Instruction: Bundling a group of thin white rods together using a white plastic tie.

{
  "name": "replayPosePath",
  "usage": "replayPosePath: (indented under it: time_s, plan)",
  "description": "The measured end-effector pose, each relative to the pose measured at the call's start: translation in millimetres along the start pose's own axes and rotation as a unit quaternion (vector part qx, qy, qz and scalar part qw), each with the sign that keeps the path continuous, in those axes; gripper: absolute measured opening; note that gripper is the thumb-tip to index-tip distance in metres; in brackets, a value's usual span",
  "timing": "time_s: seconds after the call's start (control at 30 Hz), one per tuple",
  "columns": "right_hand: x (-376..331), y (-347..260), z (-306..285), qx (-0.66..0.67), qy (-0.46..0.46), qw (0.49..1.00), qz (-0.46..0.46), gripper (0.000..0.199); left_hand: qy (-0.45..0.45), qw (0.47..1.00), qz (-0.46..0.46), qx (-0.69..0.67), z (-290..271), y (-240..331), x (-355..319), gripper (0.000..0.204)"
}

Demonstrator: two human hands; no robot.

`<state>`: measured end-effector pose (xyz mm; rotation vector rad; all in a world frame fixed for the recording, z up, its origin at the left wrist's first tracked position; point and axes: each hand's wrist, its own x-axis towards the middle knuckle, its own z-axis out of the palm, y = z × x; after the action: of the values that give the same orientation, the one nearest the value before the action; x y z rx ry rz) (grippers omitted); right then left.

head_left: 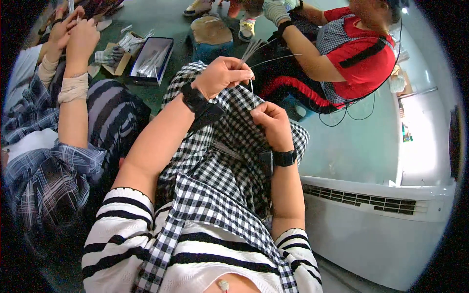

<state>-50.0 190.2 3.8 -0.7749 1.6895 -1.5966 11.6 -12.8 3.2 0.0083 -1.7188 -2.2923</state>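
Near twelve o'clock, the left hand (222,77) pinches a loose bundle of thin greyish strands (251,52); toward five o'clock from it, the right hand (273,124) grips a slender whitish strand (252,94) spanning both hands.

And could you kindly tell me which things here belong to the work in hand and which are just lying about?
In use: left hand; right hand; grey strand bundle; thin white strand; possibly open box.
Seemingly just around: grey glove; white vented unit.

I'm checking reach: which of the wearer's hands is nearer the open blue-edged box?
Left. In the picture, the left hand is right of the box, apart from it; the right hand is farther right and lower.
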Motion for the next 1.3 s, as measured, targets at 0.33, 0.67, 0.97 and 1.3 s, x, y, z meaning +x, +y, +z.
replayPosePath:
  time_s: [0.33,0.67,0.97,1.3]
  plan:
    - [-57,-41,23,-0.427,-0.084,0.900,-0.038,0.013,0.059,0.996,0.049,-0.040,-10,-8,7,0.017]
    - [-71,11,43,-0.592,-0.101,0.798,-0.047,0.030,0.045,0.997,0.013,-0.054,-1,-16,6,0.017]
    - [-85,66,30,-0.645,-0.065,0.760,-0.053,0.007,-0.043,0.998,-0.029,-0.018,58,-6,22,0.017]
    - [-111,98,42,-0.502,0.047,0.861,-0.072,0.010,0.003,0.990,-0.137,0.028,34,-29,26,0.015]
